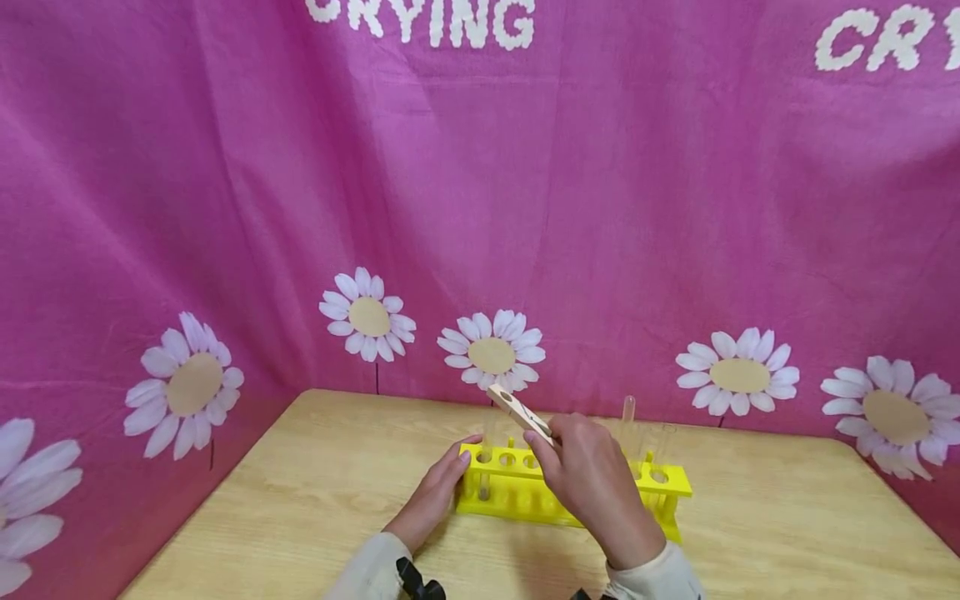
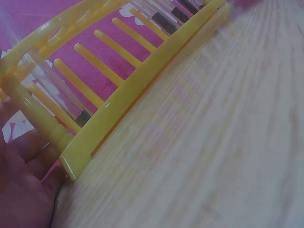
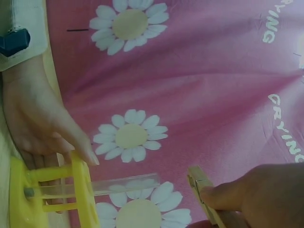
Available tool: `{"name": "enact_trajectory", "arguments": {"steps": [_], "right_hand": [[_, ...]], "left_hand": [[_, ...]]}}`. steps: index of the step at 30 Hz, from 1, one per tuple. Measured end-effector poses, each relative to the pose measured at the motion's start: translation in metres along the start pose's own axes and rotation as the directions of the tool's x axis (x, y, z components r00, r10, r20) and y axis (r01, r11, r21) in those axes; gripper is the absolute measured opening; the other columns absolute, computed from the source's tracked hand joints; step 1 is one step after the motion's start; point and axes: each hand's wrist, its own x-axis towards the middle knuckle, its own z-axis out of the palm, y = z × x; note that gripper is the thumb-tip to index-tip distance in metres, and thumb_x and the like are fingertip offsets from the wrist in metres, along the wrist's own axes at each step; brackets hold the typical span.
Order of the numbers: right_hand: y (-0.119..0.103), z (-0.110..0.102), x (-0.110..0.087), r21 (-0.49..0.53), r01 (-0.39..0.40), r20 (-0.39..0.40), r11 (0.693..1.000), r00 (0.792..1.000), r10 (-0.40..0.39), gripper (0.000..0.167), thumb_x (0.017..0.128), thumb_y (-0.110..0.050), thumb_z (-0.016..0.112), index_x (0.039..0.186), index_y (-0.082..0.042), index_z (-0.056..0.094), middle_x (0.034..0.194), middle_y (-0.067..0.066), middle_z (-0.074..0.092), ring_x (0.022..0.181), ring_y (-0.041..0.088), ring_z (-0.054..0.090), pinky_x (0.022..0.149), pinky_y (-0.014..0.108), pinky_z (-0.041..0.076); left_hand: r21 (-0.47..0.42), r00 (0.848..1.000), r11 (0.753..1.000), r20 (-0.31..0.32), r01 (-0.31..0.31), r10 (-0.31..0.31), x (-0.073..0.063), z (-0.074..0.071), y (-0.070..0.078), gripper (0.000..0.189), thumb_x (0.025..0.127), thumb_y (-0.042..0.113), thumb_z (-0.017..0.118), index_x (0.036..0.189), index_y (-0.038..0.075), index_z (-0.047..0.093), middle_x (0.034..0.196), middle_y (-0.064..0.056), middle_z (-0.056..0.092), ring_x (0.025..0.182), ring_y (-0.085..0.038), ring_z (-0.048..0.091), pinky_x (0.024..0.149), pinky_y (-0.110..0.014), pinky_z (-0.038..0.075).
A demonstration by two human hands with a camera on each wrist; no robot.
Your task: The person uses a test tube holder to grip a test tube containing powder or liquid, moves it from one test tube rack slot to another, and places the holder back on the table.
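The yellow test tube rack [image 1: 517, 504] stands on the table with my left hand [image 1: 433, 497] gripping its left end. In the right wrist view that hand's thumb [image 3: 78, 137] lies by the rack's upper bar. A glass test tube [image 3: 126, 184] stands in the leftmost hole, with a little dark material [image 2: 83, 118] at its bottom. Above the rack, my right hand [image 1: 592, 479] grips a wooden test tube holder [image 1: 519, 412]. The holder's tip [image 3: 194, 173] points up and left, apart from the tube's mouth in the right wrist view.
More test tubes [image 1: 628, 414] stand at the rack's right end, one rising higher than the others. Dark material [image 2: 164, 22] shows low in several of them. Yellow pegs [image 2: 78, 78] line the rack's back. Behind the wooden table [image 1: 300, 492] hangs a pink flowered cloth [image 1: 600, 208].
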Motion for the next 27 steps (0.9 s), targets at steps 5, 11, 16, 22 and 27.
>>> {"name": "enact_trajectory", "arguments": {"steps": [5,11,16,22,27], "right_hand": [[-0.002,0.000,0.005,-0.001,0.000,0.004,1.000,1.000,0.000,0.028,0.088,-0.025,0.072,0.067,-0.011,0.059,0.059,0.001,0.043,0.052,0.016,0.039,0.044,0.028,0.034],[-0.002,0.005,0.001,0.007,-0.011,0.013,1.000,1.000,0.011,0.028,0.087,-0.024,0.073,0.066,-0.011,0.060,0.058,0.001,0.043,0.052,0.016,0.039,0.045,0.028,0.034],[-0.002,0.010,-0.001,0.010,-0.014,0.009,1.000,1.000,0.014,0.028,0.087,-0.025,0.073,0.067,-0.012,0.059,0.058,0.000,0.043,0.051,0.016,0.039,0.045,0.028,0.035],[-0.001,0.014,-0.002,0.011,-0.011,-0.005,1.000,1.000,0.011,0.028,0.087,-0.026,0.073,0.066,-0.012,0.059,0.058,-0.001,0.043,0.050,0.015,0.039,0.045,0.028,0.035],[0.000,0.018,-0.001,0.000,-0.005,-0.013,1.000,1.000,0.005,0.027,0.087,-0.026,0.073,0.068,-0.011,0.061,0.059,-0.001,0.044,0.051,0.015,0.040,0.046,0.027,0.035]], "left_hand": [[0.006,1.000,1.000,-0.011,-0.026,0.026,0.006,-0.002,0.004,0.050,0.101,0.052,0.035,0.145,0.030,0.041,0.153,0.000,0.034,0.143,-0.023,0.024,0.116,-0.053,0.010],[0.010,1.000,1.000,-0.013,0.009,-0.009,0.002,0.000,0.001,0.053,0.100,0.054,0.035,0.146,0.029,0.041,0.153,0.002,0.034,0.143,-0.023,0.023,0.116,-0.054,0.010],[0.011,1.000,1.000,-0.020,0.018,-0.018,-0.002,0.001,0.001,0.052,0.100,0.054,0.036,0.145,0.028,0.042,0.154,0.000,0.034,0.144,-0.025,0.022,0.116,-0.055,0.010],[0.007,1.000,1.000,-0.022,0.006,-0.006,-0.003,0.000,-0.001,0.051,0.101,0.053,0.035,0.145,0.029,0.042,0.152,0.002,0.036,0.143,-0.023,0.023,0.116,-0.054,0.010],[0.003,1.000,1.000,-0.018,0.003,-0.003,-0.001,0.000,-0.002,0.051,0.100,0.053,0.036,0.145,0.029,0.042,0.153,0.002,0.035,0.144,-0.024,0.022,0.116,-0.055,0.009]]}}
